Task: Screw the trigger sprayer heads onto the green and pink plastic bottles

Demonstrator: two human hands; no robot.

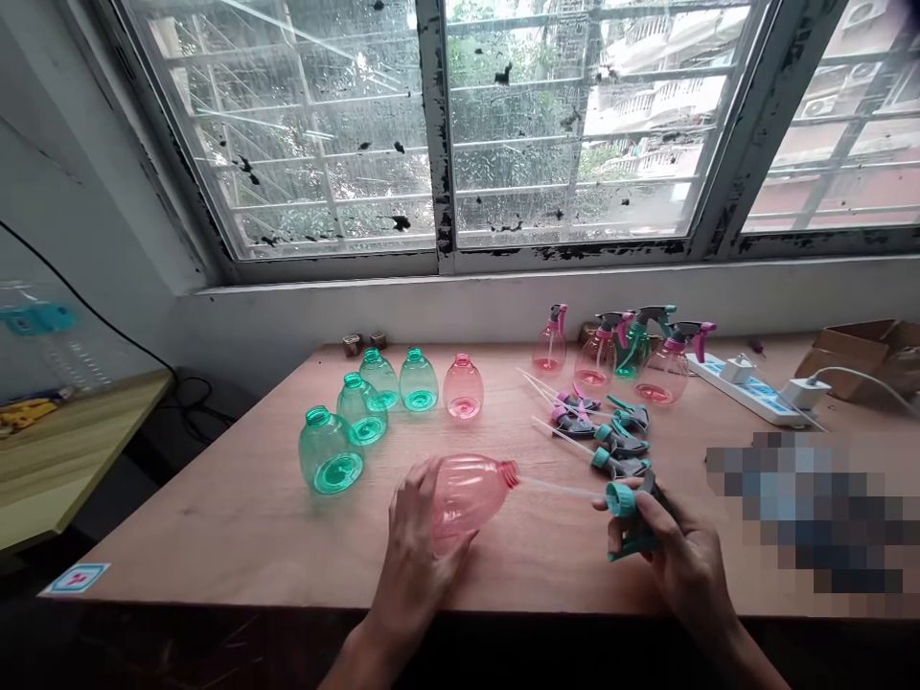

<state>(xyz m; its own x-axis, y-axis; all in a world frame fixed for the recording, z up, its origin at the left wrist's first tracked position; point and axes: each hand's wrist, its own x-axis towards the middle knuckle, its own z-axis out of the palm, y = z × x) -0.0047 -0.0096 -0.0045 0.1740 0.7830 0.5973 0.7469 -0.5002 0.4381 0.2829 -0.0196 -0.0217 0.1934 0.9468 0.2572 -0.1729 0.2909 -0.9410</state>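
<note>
My left hand [415,537] is wrapped round a pink plastic bottle [471,491], lying on its side with its open neck pointing right. My right hand [679,551] grips a teal and grey spray head [627,513]. Its thin clear dip tube [564,489] points left, with the tip just at the bottle's neck. Both hands are low over the near edge of the wooden table [237,517].
Several empty green bottles [331,450] and one pink bottle [463,387] stand at the middle left. Loose spray heads [608,431] lie at the middle right. Several assembled spray bottles [665,364] stand behind them, beside a power strip [747,388] and a cardboard box [862,355].
</note>
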